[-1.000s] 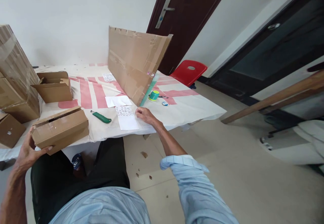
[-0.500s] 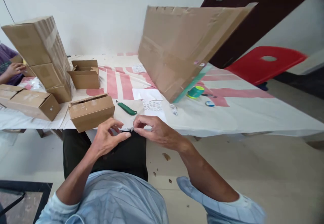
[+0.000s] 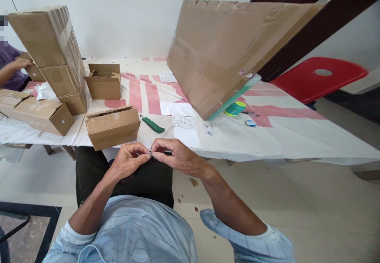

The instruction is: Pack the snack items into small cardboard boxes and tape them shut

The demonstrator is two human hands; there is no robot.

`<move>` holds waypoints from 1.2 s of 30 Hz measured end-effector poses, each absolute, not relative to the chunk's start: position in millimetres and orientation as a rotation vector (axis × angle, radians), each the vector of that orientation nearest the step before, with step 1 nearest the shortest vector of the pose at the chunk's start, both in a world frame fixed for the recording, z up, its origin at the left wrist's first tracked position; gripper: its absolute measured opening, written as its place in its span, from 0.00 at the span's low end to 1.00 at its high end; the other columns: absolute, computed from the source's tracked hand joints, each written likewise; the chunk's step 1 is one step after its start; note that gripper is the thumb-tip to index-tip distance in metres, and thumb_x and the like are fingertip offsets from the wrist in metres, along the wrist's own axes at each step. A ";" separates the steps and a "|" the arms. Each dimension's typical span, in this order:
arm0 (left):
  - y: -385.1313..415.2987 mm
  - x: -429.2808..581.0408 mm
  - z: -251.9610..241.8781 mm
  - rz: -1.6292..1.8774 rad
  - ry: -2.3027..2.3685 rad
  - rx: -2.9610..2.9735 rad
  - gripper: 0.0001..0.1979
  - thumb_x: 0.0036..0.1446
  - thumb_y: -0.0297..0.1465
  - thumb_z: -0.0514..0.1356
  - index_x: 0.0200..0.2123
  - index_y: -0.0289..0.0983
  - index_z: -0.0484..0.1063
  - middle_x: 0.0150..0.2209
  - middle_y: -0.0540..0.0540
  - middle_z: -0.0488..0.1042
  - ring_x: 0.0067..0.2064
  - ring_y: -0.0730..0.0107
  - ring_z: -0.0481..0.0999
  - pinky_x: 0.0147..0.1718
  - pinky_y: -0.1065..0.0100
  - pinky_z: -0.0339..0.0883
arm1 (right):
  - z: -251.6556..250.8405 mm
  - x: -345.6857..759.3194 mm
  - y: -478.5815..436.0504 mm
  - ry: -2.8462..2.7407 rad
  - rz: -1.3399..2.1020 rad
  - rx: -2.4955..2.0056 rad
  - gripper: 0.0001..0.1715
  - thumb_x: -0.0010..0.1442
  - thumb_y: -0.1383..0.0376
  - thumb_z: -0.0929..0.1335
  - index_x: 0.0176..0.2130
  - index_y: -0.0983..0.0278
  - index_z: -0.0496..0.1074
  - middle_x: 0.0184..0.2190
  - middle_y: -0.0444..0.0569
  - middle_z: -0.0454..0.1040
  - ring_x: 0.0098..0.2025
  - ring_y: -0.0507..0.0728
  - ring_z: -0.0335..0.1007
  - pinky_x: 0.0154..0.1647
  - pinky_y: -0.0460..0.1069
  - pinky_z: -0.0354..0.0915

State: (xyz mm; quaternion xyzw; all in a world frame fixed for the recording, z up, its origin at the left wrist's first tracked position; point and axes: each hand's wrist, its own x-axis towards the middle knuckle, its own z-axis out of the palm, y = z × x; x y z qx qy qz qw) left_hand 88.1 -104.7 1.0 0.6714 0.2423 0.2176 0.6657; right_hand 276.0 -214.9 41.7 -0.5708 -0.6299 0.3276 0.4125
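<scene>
My left hand (image 3: 128, 161) and my right hand (image 3: 175, 156) meet fingertip to fingertip over my lap, just off the table's front edge. Both are closed in a pinch on something tiny and greyish between them, too small to name. Beyond them on the table lie a green utility knife (image 3: 152, 123) and a white sheet with small items in rows (image 3: 186, 136). A closed cardboard box (image 3: 114, 130) stands at the table edge beyond my left hand. Right of the sheet is a small clear crumpled bit (image 3: 208, 128).
A large cardboard sheet (image 3: 225, 49) leans across the table's middle. Stacked boxes (image 3: 53, 41) and an open box (image 3: 105, 88) stand left. A green roll (image 3: 235, 108) and a tape roll (image 3: 250, 123) lie right. A red chair (image 3: 317, 80) stands beyond. Another person's hand (image 3: 23, 63) shows far left.
My left thumb and fingers have closed in to meet the right hand's fingertips at the small thing. The whole view has shifted slightly.
</scene>
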 end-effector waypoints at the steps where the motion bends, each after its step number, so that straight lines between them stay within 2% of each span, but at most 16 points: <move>1: -105.4 88.1 2.2 0.499 0.546 1.500 0.18 0.53 0.46 0.74 0.32 0.36 0.83 0.22 0.51 0.71 0.22 0.76 0.65 0.21 0.73 0.58 | 40.1 274.9 -214.0 -1.551 0.844 -1.426 0.08 0.65 0.61 0.69 0.34 0.60 0.73 0.29 0.43 0.73 0.32 0.53 0.68 0.35 0.49 0.65; 7: -114.5 93.6 10.5 0.571 0.535 1.310 0.19 0.48 0.45 0.76 0.24 0.35 0.81 0.25 0.47 0.77 0.27 0.74 0.72 0.30 0.71 0.65 | 11.6 267.2 -211.7 -1.203 0.890 -1.317 0.15 0.63 0.52 0.75 0.37 0.60 0.75 0.32 0.45 0.77 0.34 0.54 0.73 0.38 0.50 0.71; 12: -120.3 98.9 -0.1 0.636 0.573 1.135 0.20 0.46 0.48 0.78 0.27 0.35 0.84 0.24 0.47 0.78 0.26 0.73 0.73 0.30 0.71 0.66 | -17.8 249.3 -215.8 -0.989 0.857 -1.198 0.24 0.58 0.45 0.79 0.40 0.59 0.76 0.34 0.46 0.78 0.36 0.56 0.76 0.43 0.52 0.75; 18: -122.4 100.5 -9.3 0.613 0.501 1.064 0.19 0.47 0.46 0.79 0.33 0.36 0.87 0.28 0.46 0.82 0.30 0.73 0.76 0.34 0.71 0.69 | -27.7 229.2 -216.4 -0.882 0.711 -1.206 0.22 0.61 0.44 0.76 0.36 0.58 0.75 0.30 0.45 0.76 0.32 0.57 0.74 0.39 0.53 0.76; 32: -127.0 107.2 -13.7 0.608 0.554 1.131 0.19 0.46 0.46 0.80 0.30 0.35 0.86 0.28 0.46 0.81 0.31 0.71 0.76 0.33 0.70 0.70 | -40.0 225.7 -212.3 -0.851 0.507 -1.319 0.20 0.64 0.46 0.71 0.34 0.57 0.68 0.31 0.45 0.71 0.33 0.57 0.69 0.36 0.52 0.71; 36: -127.4 110.3 -16.6 0.595 0.585 1.142 0.19 0.45 0.44 0.80 0.34 0.36 0.88 0.31 0.45 0.83 0.31 0.70 0.77 0.33 0.70 0.71 | -43.8 232.5 -211.8 -0.855 0.471 -1.289 0.18 0.65 0.49 0.71 0.34 0.58 0.69 0.30 0.43 0.70 0.32 0.56 0.68 0.36 0.51 0.69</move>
